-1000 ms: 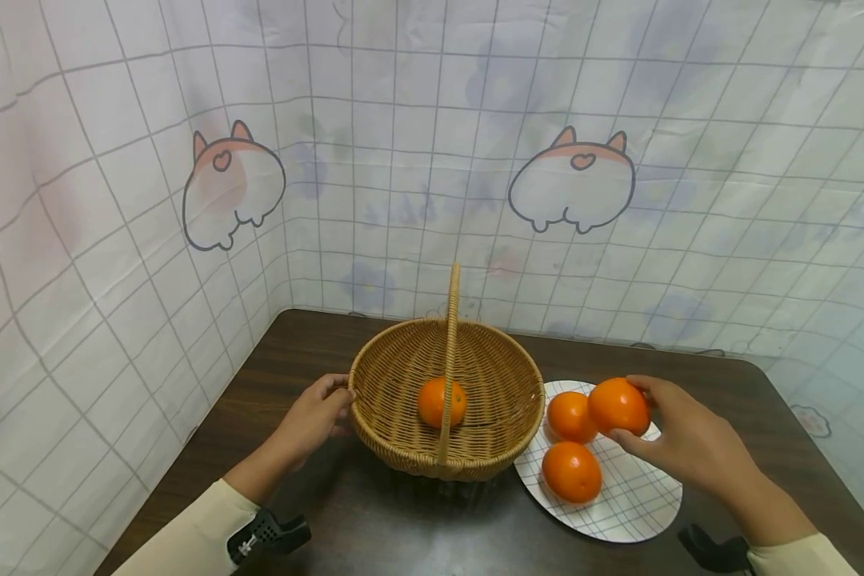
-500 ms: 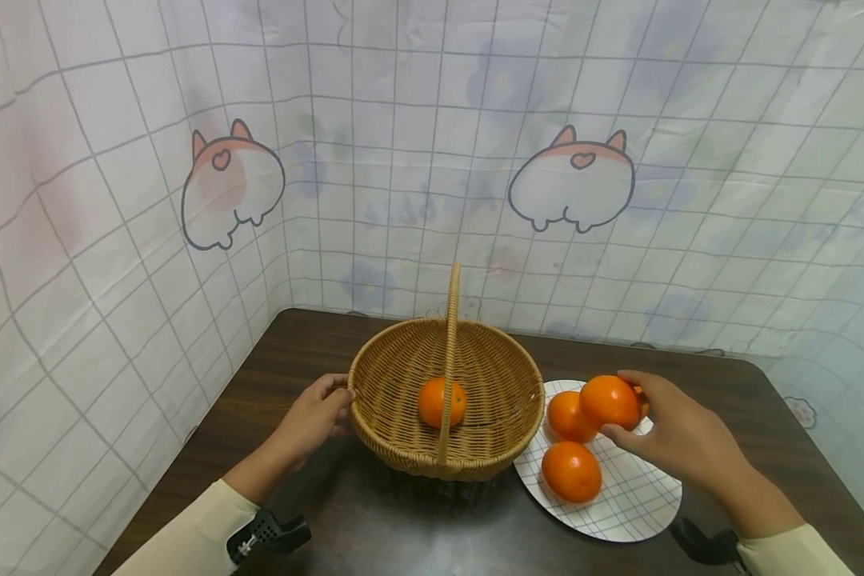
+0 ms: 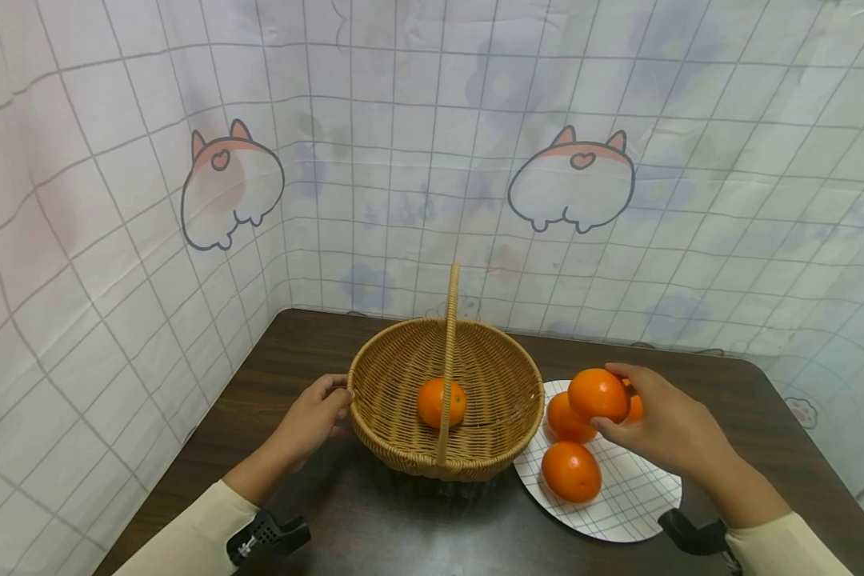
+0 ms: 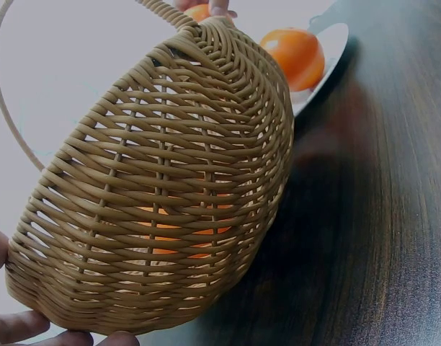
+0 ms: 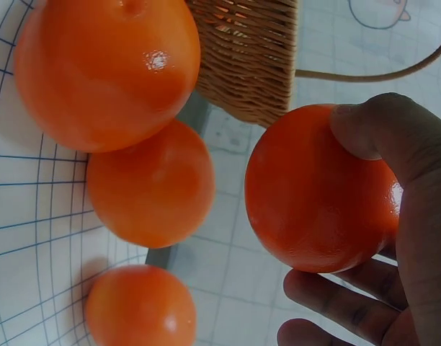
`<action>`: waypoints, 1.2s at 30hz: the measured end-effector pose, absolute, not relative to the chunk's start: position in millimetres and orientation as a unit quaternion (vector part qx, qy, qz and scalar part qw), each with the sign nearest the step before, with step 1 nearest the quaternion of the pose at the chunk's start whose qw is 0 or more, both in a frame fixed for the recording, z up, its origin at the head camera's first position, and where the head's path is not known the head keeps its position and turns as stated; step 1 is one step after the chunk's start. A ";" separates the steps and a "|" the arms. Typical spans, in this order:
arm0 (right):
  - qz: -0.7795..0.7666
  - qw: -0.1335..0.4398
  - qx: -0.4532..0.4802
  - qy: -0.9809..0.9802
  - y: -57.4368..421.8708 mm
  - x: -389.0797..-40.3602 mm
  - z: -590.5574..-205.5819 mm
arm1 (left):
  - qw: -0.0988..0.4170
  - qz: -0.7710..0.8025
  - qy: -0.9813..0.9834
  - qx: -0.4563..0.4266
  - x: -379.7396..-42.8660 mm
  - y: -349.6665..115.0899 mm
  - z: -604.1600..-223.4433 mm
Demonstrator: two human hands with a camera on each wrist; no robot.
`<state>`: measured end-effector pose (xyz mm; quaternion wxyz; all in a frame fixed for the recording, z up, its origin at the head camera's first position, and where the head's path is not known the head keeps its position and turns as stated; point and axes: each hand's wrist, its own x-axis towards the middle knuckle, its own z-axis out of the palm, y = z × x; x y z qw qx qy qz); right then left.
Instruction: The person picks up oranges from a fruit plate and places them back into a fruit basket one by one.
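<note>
At its left rim the wicker basket (image 3: 385, 448) is gripped by my left hand (image 3: 318, 412), whose thumb and fingertips show at the edge in the left wrist view. One orange (image 3: 432, 402) lies inside the basket, behind its upright handle. My right hand (image 3: 673, 420) holds another orange (image 3: 598, 395) above the plate (image 3: 630, 512), thumb on one side and fingers on the other, as the right wrist view shows. Three more oranges rest on that plate: a front orange (image 3: 571, 474), a middle orange (image 5: 152, 184), and a far orange (image 5: 141, 310) partly hidden in the head view.
The dark wooden table (image 3: 403, 528) carries both basket and plate, which stand side by side. A white checked curtain (image 3: 403, 200) with animal drawings hangs behind the table and along its left side.
My right hand has moved left and slightly up with its orange, towards the basket. The far orange on the plate now shows behind it. My left hand and the basket have stayed put.
</note>
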<state>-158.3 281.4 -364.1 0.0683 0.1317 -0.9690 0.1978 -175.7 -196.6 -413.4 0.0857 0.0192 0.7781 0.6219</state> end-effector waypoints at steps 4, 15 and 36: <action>0.194 0.069 0.139 -0.969 278.3 -159.6 -362.2 | 0.087 0.621 0.779 0.018 -175.5 -196.2 -413.0; 0.194 0.068 0.143 -0.968 269.7 -162.4 -358.3 | 0.090 0.616 0.782 0.016 -175.3 -196.2 -412.1; 0.195 0.063 0.148 -0.968 252.5 -165.9 -352.8 | 0.092 0.614 0.784 0.018 -176.5 -196.8 -413.7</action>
